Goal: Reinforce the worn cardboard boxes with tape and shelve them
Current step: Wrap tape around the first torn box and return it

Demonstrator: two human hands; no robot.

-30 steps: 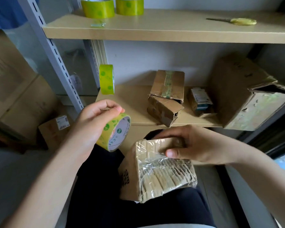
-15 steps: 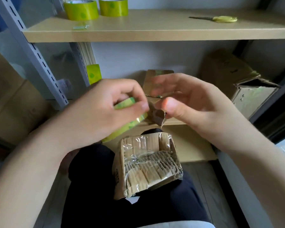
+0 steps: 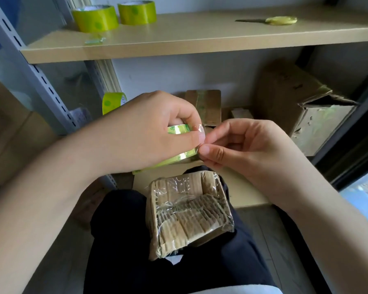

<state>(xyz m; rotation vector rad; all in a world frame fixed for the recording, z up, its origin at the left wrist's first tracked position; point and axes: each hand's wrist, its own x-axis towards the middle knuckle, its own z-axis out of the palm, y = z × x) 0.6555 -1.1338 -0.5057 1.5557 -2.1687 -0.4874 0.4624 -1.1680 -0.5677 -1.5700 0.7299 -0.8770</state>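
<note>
A worn cardboard box [image 3: 185, 215], its torn corrugated top covered in clear tape, rests on my lap. Above it my left hand [image 3: 149, 132] grips a yellow-green tape roll [image 3: 179, 154]. My right hand [image 3: 240, 145] pinches the roll's loose clear tape end [image 3: 201, 134] between thumb and forefinger, right beside my left thumb. Most of the roll is hidden by my left hand.
Two tape rolls [image 3: 115, 15] and a yellow-handled knife [image 3: 278, 20] lie on the upper shelf [image 3: 200, 39]. Another roll [image 3: 113, 101] stands on the lower shelf with a taped box [image 3: 206, 107] and a large worn box [image 3: 306, 107]. A metal upright [image 3: 36, 77] runs at the left.
My right hand left the box on my lap and rose to the roll, now pinching the tape end. My left hand turned the roll, and the view shifted slightly.
</note>
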